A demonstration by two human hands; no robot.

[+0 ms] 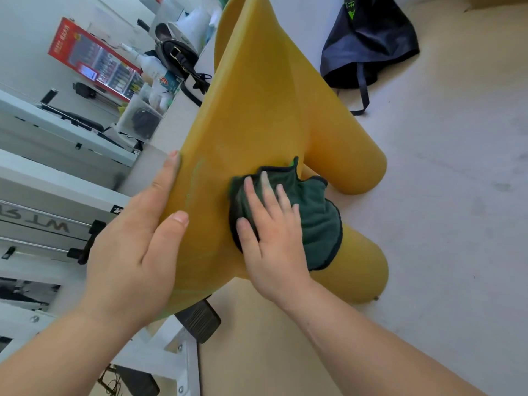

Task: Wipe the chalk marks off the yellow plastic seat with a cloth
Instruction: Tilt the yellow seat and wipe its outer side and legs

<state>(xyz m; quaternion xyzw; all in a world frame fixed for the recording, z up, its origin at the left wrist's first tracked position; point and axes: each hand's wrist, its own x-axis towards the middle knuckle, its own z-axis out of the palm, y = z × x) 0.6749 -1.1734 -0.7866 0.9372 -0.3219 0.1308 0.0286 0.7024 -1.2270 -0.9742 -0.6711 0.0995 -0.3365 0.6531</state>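
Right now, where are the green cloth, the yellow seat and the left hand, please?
green cloth [320, 224], head view, on its uncovered part near the dark hem.
yellow seat [257, 110], head view, on its broad smooth face.
left hand [131, 247], head view, on the back of the hand.

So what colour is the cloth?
The cloth is dark green with a black edge; head view.
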